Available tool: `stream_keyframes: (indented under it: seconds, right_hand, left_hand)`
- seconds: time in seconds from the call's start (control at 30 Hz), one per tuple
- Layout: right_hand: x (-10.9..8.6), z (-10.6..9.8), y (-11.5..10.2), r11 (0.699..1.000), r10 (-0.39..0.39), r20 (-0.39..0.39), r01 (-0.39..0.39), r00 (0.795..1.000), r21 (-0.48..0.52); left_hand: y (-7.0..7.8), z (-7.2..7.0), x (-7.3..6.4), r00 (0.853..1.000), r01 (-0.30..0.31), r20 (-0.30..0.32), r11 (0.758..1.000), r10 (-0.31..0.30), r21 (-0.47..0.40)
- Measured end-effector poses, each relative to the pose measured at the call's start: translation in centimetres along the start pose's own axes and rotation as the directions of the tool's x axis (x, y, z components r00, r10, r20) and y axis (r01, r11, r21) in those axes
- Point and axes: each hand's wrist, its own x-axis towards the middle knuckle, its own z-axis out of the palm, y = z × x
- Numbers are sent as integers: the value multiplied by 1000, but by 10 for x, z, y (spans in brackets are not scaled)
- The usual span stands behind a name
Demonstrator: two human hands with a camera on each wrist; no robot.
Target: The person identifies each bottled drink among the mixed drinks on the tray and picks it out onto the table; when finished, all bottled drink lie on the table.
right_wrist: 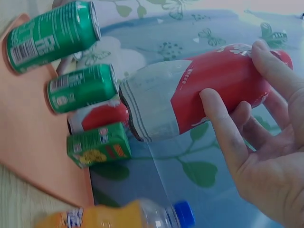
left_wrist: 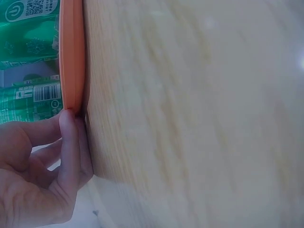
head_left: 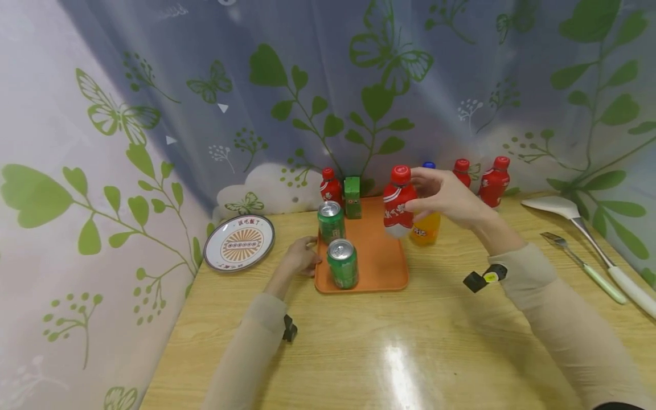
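Observation:
My right hand [head_left: 451, 193] holds a red-and-white bottle [head_left: 398, 199] with a red cap, raised above the right part of an orange tray [head_left: 381, 267]. The right wrist view shows thumb and fingers around the bottle's red part [right_wrist: 216, 85], its pale bottom clear of the tray. At the tray's left edge, my left hand [head_left: 301, 256] pinches the rim [left_wrist: 72, 57]. On the tray's left side stand two green cans, the front can [head_left: 343, 265] and the rear can [head_left: 331, 223]. Behind them are another red bottle [head_left: 330, 188] and a green drink carton [head_left: 352, 196].
An orange-drink bottle [head_left: 426, 228] with a blue cap stands right of the tray. Two red bottles, a nearer one [head_left: 494, 183] and a partly hidden one [head_left: 462, 172], are by the curtain. A plate [head_left: 239, 243] lies left; a fork [head_left: 589, 270] and white-ended spoon [head_left: 594, 236] lie right.

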Motion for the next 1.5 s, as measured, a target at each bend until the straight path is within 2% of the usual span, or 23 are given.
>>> stream_keyframes:
  seconds: [0.17,0.4,0.6,0.9,1.17,1.5]
  right_hand:
    - [-12,-21,5,997,-39,-9,39,999,70]
    - [-22,-49,17,975,-94,-8,94,996,201]
    - [-32,-70,26,978,-88,-54,96,995,187]
    - [-41,-94,49,993,-44,-136,59,990,105]
    - [-44,-106,72,998,26,-232,-13,972,58]
    - [-40,-120,103,989,150,-255,-140,955,57]
  left_hand:
    - [0,0,1,1000,4,-2,1000,-4,3]
    - [-1,1,2,1000,13,-3,1000,-13,-9]
    - [2,0,0,1000,19,2,1000,-19,-18]
    - [3,-1,-1,1000,24,13,999,-23,-24]
    - [2,-1,0,999,40,25,999,-40,-17]
    - [1,0,1,1000,30,11,999,-30,-37]
